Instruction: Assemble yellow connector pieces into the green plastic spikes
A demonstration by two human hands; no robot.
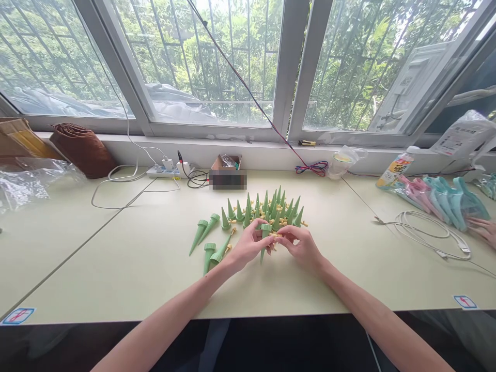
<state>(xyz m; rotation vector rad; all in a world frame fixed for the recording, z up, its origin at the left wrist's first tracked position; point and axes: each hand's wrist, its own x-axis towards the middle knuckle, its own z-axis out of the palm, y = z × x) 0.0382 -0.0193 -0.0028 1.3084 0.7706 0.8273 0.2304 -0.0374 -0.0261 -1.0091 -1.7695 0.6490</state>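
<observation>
My left hand (pixel 253 243) is closed around a green plant watering spike (pixel 265 228), held with its ribbed cap up and tip down. My right hand (pixel 302 245) pinches a small yellow valve (pixel 276 235) at the side of that spike. Whether the valve is seated in the spike cannot be made out. Just beyond my hands stands a cluster of green spikes (pixel 274 209), tips up, with yellow valves at their bases. Left of my hands, several loose spikes (pixel 210 253) lie on the table, some with yellow valves near them.
On the table (pixel 147 268), a small cardboard box (pixel 228 175) and a power strip (pixel 163 170) stand by the window. Toward the right are a coiled white cable (pixel 426 232), bagged pink and teal clips (pixel 445 199) and a spray bottle (pixel 397 168). Another person's hand (pixel 482 230) shows at the right edge.
</observation>
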